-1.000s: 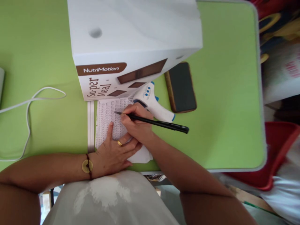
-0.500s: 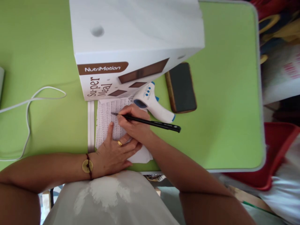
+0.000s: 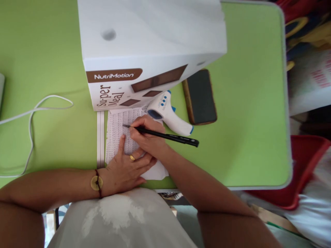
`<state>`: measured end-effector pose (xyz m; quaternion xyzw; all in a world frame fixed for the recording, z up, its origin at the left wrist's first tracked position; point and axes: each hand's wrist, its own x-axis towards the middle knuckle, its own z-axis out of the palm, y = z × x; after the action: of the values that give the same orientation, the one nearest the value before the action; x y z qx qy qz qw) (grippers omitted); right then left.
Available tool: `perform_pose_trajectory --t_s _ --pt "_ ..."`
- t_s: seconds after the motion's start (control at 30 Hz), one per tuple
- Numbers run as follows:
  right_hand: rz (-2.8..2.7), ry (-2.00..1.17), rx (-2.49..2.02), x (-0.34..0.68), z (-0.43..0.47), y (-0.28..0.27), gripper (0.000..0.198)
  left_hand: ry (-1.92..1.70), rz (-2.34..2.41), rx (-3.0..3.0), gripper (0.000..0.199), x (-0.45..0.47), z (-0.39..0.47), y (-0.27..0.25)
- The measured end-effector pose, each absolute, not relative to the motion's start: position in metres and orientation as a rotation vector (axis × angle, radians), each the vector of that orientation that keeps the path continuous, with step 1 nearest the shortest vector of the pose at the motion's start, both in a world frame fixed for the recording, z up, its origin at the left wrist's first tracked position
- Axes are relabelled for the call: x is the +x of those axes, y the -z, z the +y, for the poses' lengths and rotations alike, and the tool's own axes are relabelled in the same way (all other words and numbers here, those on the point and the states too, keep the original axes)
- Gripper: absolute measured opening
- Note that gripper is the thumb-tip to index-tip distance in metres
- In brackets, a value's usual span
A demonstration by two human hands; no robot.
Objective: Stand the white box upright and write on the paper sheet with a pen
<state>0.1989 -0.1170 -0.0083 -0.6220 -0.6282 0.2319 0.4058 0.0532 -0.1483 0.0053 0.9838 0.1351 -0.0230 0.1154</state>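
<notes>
We note the sheet (image 3: 116,132) is white, densely covered in small print. Right hand (image 3: 148,137) fingers clamp a black pen (image 3: 165,136), tip on the sheet. Left hand (image 3: 124,170) lies flat on it, fingers spread.

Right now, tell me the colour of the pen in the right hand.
Black, in the head view: the pen held by the right hand.
</notes>
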Motion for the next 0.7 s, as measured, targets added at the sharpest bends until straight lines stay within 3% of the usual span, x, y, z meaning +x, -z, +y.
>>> perform_pose_trajectory --t_s 0.7 --pt "-1.563 -0.593 -1.554 0.2002 -0.1175 0.0099 0.008 0.053 0.391 2.899 0.062 0.0524 -0.1493 -0.0037"
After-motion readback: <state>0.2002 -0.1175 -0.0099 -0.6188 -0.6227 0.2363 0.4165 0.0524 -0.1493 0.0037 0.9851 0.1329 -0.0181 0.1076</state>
